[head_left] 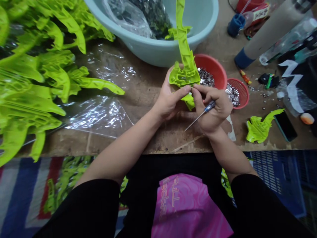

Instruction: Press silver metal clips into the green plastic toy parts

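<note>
My left hand [170, 96] is closed around a lime-green molded plastic part [186, 62], whose long arm points away from me over a basin. Its ribbed inner side faces up, and a small metal piece seems to sit inside. My right hand [214, 107] has a screwdriver [203, 111] tucked in its curled fingers, the thin shaft slanting down to the left. The right thumb and forefinger pinch together at the part's near edge, beside my left thumb; anything between them is too small to make out.
A pale blue basin [148, 49] with plastic-bagged dark pieces stands behind my hands. Small metal pieces fill a red bowl [220, 67] and a red basket [244, 99]. Green parts [32, 96] pile up at left. Another green part [261, 127], a phone [286, 125] and bottles [269, 33] lie right.
</note>
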A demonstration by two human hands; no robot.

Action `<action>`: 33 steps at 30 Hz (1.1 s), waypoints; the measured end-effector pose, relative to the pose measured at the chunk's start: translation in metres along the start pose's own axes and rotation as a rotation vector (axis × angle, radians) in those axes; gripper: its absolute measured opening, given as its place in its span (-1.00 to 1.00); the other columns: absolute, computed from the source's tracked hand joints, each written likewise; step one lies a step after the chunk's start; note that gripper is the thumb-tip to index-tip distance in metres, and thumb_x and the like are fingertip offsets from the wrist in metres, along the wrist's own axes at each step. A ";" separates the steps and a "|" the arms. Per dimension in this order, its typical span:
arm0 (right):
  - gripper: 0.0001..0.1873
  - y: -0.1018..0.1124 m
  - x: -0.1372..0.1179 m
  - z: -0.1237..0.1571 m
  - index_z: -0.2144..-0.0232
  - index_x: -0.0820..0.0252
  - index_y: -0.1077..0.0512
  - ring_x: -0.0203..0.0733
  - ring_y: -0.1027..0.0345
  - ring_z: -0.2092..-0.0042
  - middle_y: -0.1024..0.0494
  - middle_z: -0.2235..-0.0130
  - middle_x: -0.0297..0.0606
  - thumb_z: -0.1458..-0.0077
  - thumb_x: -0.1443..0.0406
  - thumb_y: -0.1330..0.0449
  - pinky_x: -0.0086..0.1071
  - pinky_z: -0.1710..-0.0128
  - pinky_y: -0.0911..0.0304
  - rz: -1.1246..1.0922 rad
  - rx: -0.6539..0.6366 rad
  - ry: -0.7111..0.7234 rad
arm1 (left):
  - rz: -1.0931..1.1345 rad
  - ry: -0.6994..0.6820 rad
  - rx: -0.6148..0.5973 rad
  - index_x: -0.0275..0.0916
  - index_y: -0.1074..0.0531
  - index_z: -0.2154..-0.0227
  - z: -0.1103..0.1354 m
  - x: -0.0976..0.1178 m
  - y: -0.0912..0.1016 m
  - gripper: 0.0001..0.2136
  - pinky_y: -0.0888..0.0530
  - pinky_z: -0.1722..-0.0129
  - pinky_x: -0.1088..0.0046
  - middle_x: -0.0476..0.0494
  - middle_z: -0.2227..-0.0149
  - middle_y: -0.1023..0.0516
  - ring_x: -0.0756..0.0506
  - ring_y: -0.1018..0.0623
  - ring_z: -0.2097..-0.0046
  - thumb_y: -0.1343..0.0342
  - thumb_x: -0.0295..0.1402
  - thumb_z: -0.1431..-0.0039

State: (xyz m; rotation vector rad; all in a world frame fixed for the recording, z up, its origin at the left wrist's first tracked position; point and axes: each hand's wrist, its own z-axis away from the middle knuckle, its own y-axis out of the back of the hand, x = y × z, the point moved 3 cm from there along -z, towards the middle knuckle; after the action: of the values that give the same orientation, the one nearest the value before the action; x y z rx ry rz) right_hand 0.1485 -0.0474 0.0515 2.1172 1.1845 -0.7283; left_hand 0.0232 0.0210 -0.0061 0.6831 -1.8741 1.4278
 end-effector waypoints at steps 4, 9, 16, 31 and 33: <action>-0.70 -0.002 0.004 -0.007 0.39 0.01 -0.33 -0.12 -0.71 0.07 -0.75 0.15 -0.38 -0.33 0.30 -0.36 -0.14 0.08 -0.67 -0.056 -0.068 0.161 | 0.000 0.017 0.012 -0.01 -0.36 -0.10 0.002 0.004 -0.001 -0.29 -0.55 -0.25 0.23 -0.05 -0.05 -0.61 -0.16 -0.64 -0.15 -0.56 -0.10 0.09; -0.69 -0.001 0.015 -0.016 0.37 0.06 -0.33 -0.23 -0.69 0.16 -0.74 0.16 -0.41 -0.29 0.35 -0.40 -0.29 0.22 -0.62 -0.078 -0.114 0.361 | -0.003 0.055 -0.002 0.03 -0.41 -0.04 0.003 0.008 -0.003 -0.36 -0.56 -0.22 0.31 0.00 -0.04 -0.63 -0.12 -0.63 -0.15 -0.56 -0.18 0.11; -0.58 0.021 0.022 -0.034 0.43 0.06 -0.22 -0.29 -0.60 0.27 -0.64 0.30 -0.46 -0.30 0.27 -0.41 -0.30 0.26 -0.53 -0.162 -0.077 0.272 | 0.081 0.389 -0.248 -0.15 -0.46 -0.06 0.011 0.016 -0.004 -0.42 -0.65 -0.15 0.11 -0.09 0.03 -0.69 -0.30 -0.70 -0.11 -0.41 -0.27 0.10; -0.63 0.020 0.032 -0.039 0.42 0.05 -0.15 -0.19 -0.52 0.17 -0.61 0.26 -0.33 -0.42 0.18 -0.19 -0.16 0.15 -0.44 -0.023 -0.597 0.285 | 0.078 0.690 -0.452 -0.38 -0.45 -0.13 0.016 0.005 0.001 -0.25 -0.62 -0.12 -0.05 -0.31 0.09 -0.75 -0.24 -0.72 0.26 -0.27 -0.29 0.27; -0.66 0.019 0.031 -0.038 0.40 0.04 -0.17 -0.18 -0.50 0.18 -0.61 0.25 -0.34 -0.42 0.19 -0.18 -0.15 0.14 -0.44 -0.030 -0.597 0.305 | 0.093 0.684 -0.447 -0.37 -0.46 -0.10 0.015 0.005 0.002 -0.28 -0.65 -0.04 0.05 -0.30 0.11 -0.76 -0.22 -0.72 0.26 -0.27 -0.30 0.26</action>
State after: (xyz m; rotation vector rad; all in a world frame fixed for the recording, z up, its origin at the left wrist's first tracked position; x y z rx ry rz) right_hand 0.1859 -0.0106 0.0595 1.7339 1.3830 -0.0330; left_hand 0.0159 0.0064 -0.0059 -0.1122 -1.5840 1.0475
